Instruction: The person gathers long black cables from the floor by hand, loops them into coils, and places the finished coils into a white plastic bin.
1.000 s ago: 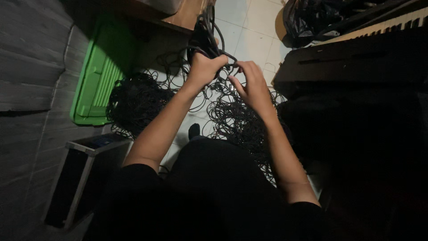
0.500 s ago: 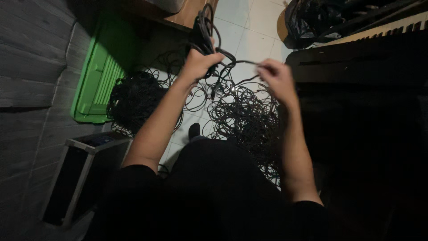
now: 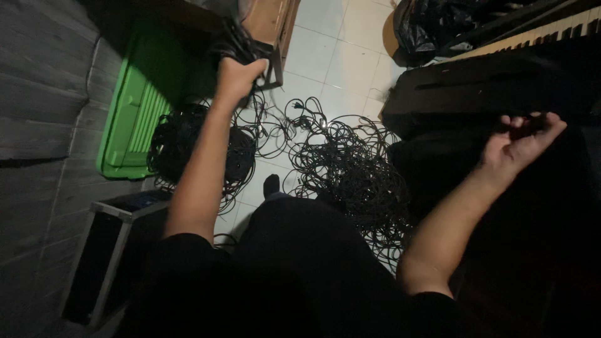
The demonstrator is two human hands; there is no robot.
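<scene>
My left hand (image 3: 238, 74) is raised at the upper left, fist closed round a coiled bundle of black cable (image 3: 235, 39). Far out to the right, over a dark surface, my right hand (image 3: 523, 141) is palm up, its fingers curled on a thin black cable that barely shows against the dark. Between my arms a loose tangle of black cables (image 3: 350, 169) lies on the white tiled floor. A denser heap of coiled black cable (image 3: 181, 147) sits below my left forearm.
A green plastic lid (image 3: 134, 106) leans against the grey wall on the left. A metal-edged case (image 3: 106, 244) stands at the lower left. A keyboard (image 3: 532, 34), a long black case (image 3: 476, 87) and a black bag (image 3: 432, 25) fill the upper right. Wooden furniture (image 3: 272, 25) stands behind my left hand.
My hands were together over the tangle and have pulled wide apart. The left rose up and left with the bundle; the right swung far to the right.
</scene>
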